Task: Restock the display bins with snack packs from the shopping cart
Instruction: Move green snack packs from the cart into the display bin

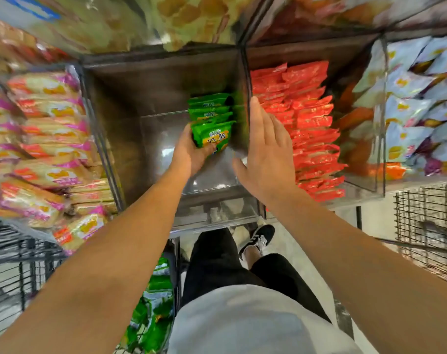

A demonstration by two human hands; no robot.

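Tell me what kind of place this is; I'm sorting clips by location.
Most likely a shop's snack aisle: clear display bins full of packaged snacks, red packs in rows, and a wire cart holding more green packs.

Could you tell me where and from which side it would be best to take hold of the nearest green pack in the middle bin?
Probably by its near-left edge, from the open left side, as the left hand holds the nearest green pack: its right side sits against the clear divider.
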